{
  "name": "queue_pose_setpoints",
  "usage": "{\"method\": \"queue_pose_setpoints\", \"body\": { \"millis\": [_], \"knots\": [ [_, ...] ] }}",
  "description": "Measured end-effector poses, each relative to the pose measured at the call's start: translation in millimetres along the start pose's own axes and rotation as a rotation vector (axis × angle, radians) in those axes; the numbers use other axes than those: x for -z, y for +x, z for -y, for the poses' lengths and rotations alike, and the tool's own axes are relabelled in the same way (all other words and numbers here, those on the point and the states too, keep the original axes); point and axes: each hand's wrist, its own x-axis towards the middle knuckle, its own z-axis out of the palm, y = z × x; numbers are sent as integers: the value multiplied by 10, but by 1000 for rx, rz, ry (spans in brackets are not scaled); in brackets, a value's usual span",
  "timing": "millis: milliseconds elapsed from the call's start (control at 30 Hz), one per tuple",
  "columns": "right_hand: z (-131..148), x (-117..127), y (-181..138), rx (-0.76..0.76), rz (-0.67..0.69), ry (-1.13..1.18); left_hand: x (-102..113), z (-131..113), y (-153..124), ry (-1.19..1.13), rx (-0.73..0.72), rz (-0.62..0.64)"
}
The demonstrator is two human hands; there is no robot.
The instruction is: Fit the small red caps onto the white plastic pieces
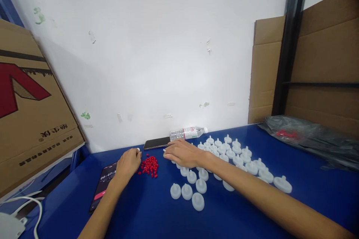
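My left hand [128, 163] rests on the blue table [157, 216] just left of a small heap of red pellets [149, 165]. Its fingers are curled round a small white piece that shows at the fingertips. My right hand [183, 153] lies palm down over the left end of a spread of several white round caps [224, 164], its fingers together and pinching at a small white part near the pellets. More white caps [187, 190] sit in front of that hand.
A phone showing a timer [103, 186] lies under my left wrist. Another dark phone [156, 143] and a lying water bottle [188, 133] sit by the white wall. A cardboard box [30, 119] stands left; a black plastic bag [311, 138] and cardboard sheets stand right.
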Motion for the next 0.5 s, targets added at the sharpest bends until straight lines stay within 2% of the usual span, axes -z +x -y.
{"method": "queue_pose_setpoints", "body": {
  "millis": [167, 300, 400, 500],
  "knots": [
    [-22, -20, -69, -73, 70, 37, -34, 6, -15, 34, -26, 38],
    [-33, 18, -34, -30, 5, 22, -64, 8, -38, 36, -41, 32],
    [-68, 150, 25, -8, -76, -23, -81, -4, -57, 35, -40, 9],
    [-206, 420, -7, -67, -149, -46, -86, -27, -64, 39, -47, -33]
  ]
}}
